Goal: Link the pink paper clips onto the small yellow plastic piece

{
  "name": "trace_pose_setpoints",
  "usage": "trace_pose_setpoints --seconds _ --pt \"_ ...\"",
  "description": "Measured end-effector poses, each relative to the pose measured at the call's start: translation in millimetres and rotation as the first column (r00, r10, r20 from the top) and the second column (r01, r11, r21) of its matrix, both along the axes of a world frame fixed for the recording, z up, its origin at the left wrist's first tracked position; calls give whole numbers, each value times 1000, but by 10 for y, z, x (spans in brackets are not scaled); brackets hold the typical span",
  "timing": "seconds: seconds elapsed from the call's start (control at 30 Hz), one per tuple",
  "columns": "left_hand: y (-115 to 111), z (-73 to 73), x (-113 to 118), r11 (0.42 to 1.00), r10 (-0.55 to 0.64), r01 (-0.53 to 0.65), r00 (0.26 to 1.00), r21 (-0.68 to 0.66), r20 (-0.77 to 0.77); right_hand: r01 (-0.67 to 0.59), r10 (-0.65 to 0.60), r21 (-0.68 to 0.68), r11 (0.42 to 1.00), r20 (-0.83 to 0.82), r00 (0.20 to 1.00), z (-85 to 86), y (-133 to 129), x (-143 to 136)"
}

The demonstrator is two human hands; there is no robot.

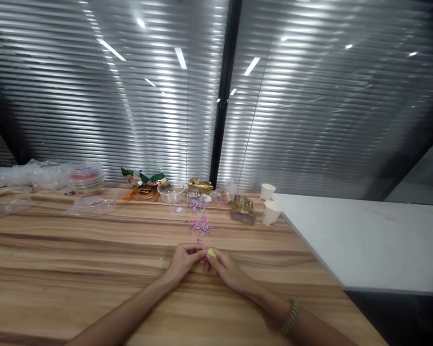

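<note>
Over one table (pixel 104 259), left hand (pixel 182 263) pinches one pink strip (pixel 204 250); right hand (pixel 231 274) clasps one yellow piece (pixel 211 253).

Small piece (pixel 211 253): you have bright yellow here
Tiny strip (pixel 204 250): your pink
Loose bits (pixel 201 226): you see pink, lilac and pale blue-green mixed
Your bracelet (pixel 291 317): dull greenish gold, banded crosswise
Table (pixel 57 274): light brown wood under you, streaked darker brown
Side surface (pixel 364 240): white to your right
Paper cups (pixel 272 213): off-white
Crumpled packet (pixel 153 179): green with pink, red and white patches
Upper wrapper (pixel 201 185): shiny gold
Box (pixel 243 211): brownish gold
Blinds (pixel 147 101): silvery grey, striped horizontally before you
Post (pixel 226 67): black
</note>
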State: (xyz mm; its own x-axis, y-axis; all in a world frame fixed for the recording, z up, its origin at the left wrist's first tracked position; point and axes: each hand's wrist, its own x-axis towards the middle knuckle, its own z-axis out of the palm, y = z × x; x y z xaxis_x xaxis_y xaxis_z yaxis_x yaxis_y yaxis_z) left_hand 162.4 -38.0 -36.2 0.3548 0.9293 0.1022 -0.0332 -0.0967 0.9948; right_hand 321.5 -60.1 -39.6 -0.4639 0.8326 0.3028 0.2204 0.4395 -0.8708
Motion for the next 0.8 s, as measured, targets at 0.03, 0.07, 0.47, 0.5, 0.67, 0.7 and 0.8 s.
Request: trace_pose_setpoints --seconds 0.03,0.07,0.47,0.5,0.67,0.7,0.8 --pt "0 0 0 1000 0 0 1000 -5 3 -2 2 -1 1000 1 1000 -1 1 0" --pt "1 -1 0 1000 3 -3 1000 -9 6 -6 6 -2 1000 3 1000 -1 1 0" --pt "10 -12 -9 1000 -1 1 1000 -4 5 -10 9 26 1000 20 1000 -44 17 2" --pt "9 -11 -10 1000 -4 4 1000 -4 2 -10 9 29 1000 25 1000 -52 20 3" --pt "13 -24 -5 1000 7 -7 1000 -5 -7 -6 4 44 999 42 999 -59 33 4" --pt "13 -26 -3 1000 13 -13 1000 0 -8 -5 3 46 999 42 999 -54 32 4" --pt "12 -26 -1 1000 9 -9 1000 -1 -12 -10 8 45 999 44 999 -36 24 6"
